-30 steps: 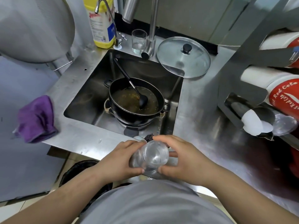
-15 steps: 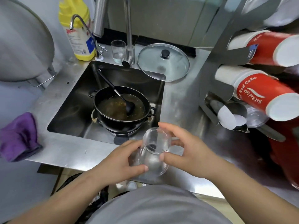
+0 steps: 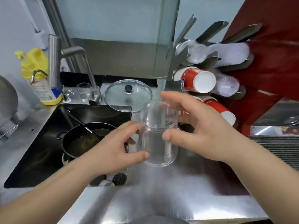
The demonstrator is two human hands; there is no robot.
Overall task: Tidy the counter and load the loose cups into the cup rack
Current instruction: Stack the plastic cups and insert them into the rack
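Both hands hold a stack of clear plastic cups (image 3: 157,135) upright above the steel counter (image 3: 169,188), just right of the sink. My left hand (image 3: 116,147) grips the lower part from the left. My right hand (image 3: 194,126) grips the upper part from the right, thumb on the front. The cup rack (image 3: 181,50) stands at the right, its metal arms holding red paper cups (image 3: 196,80) and clear cups (image 3: 228,85) on their sides. A second red stack (image 3: 221,110) lies partly hidden behind my right hand.
The sink (image 3: 40,151) holds a black pot (image 3: 84,139) with brown liquid and a ladle. Behind it are a glass lid (image 3: 127,96), a small glass (image 3: 84,92), a tap (image 3: 76,62) and a yellow bottle (image 3: 40,78). A ribbed grate (image 3: 278,146) lies at the right.
Both hands have lifted the clear cups up and to the right, turning them upright, closer to the rack. The view has tilted upward.
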